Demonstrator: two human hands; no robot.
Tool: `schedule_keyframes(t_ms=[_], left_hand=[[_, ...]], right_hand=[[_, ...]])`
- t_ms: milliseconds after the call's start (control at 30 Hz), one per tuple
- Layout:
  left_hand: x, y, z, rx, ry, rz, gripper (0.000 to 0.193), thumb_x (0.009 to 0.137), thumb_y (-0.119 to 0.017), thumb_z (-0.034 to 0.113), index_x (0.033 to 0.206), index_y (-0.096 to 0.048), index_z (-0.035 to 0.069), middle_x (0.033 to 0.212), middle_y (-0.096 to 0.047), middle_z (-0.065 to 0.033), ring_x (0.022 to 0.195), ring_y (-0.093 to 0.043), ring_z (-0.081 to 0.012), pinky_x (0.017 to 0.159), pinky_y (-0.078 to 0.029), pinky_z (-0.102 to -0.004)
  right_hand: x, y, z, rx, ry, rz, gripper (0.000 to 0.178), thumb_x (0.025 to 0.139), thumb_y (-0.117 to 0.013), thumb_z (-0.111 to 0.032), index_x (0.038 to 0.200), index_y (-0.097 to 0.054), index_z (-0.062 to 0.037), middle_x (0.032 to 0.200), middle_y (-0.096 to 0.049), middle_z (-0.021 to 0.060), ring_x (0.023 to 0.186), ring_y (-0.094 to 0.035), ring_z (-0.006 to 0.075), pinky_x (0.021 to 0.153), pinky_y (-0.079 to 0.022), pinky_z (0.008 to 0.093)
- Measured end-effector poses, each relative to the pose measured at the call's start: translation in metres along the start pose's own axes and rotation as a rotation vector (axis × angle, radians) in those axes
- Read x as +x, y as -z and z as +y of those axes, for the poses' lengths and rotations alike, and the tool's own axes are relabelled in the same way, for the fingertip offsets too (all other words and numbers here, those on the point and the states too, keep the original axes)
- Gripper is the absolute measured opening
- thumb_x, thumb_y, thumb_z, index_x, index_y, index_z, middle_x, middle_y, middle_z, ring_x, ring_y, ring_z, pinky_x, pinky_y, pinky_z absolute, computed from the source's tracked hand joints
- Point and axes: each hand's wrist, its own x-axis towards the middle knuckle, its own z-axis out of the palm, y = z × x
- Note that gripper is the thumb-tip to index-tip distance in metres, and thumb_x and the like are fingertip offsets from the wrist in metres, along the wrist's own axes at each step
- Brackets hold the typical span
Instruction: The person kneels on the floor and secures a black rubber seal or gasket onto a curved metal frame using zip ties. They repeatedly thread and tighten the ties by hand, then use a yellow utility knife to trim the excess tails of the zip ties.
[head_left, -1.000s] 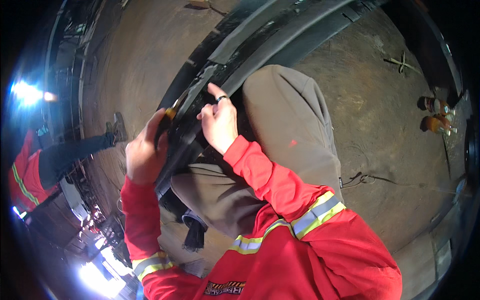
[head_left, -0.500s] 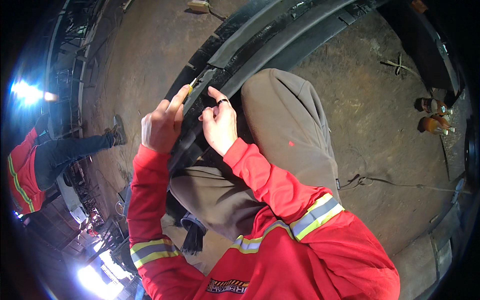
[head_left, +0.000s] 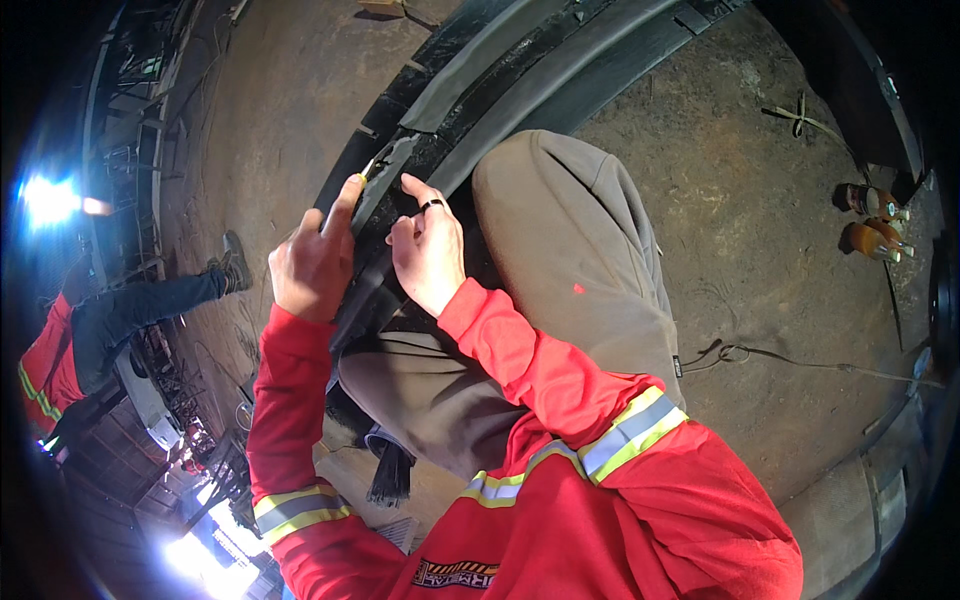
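Observation:
My left hand (head_left: 315,265) is closed around a small thin tool (head_left: 362,178). A bit of yellow and a pale, narrow tip show past its extended index finger; the rest is hidden in the hand. That tip meets a rough, chipped-looking grey patch on a long dark beam (head_left: 455,90), which has raised ridges along it. Just to the right, my right hand (head_left: 430,252) hovers over or rests on the same beam; which, I cannot tell. Its index finger, wearing a dark ring, and thumb stand apart, and nothing shows between them.
My bent knee (head_left: 560,200) lies against the beam's right side. A black-bristled brush (head_left: 390,475) is below my legs. Bottles of orange liquid (head_left: 878,240) stand at far right, near a cord (head_left: 790,362) on the floor. Another person (head_left: 130,320) and a bright glare (head_left: 48,200) are at left.
Both hands have shifted slightly left in the picture, as has the beam. The right thumb and index finger look a little further apart; the left hand keeps the thin tool at the grey patch.

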Motion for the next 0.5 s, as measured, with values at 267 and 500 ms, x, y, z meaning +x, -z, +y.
schedule_keyframes(t_ms=[267, 500], left_hand=[[0.009, -0.016, -0.013, -0.049, -0.056, -0.038, 0.054, 0.084, -0.058, 0.013, 0.134, -0.046, 0.028, 0.074, -0.057, -0.0104, 0.057, -0.061, -0.0306, 0.052, -0.051, -0.0431], [0.014, -0.019, -0.014, -0.053, -0.086, -0.025, 0.049, 0.084, -0.058, 0.012, 0.132, -0.049, 0.023, 0.070, -0.058, -0.0106, 0.056, -0.062, -0.0312, 0.050, -0.052, -0.0407]], right_hand=[[0.000, -0.002, 0.004, 0.000, 0.045, 0.017, 0.043, 0.080, -0.045, 0.002, 0.123, -0.048, 0.0075, 0.071, -0.062, 0.0127, 0.058, -0.061, 0.0165, 0.057, -0.049, 0.0287], [-0.002, 0.003, -0.013, 0.128, -0.128, -0.028, 0.043, 0.076, -0.048, 0.001, 0.119, -0.051, 0.0078, 0.103, -0.059, 0.0226, 0.070, -0.059, 0.0284, 0.072, -0.050, 0.0372]])
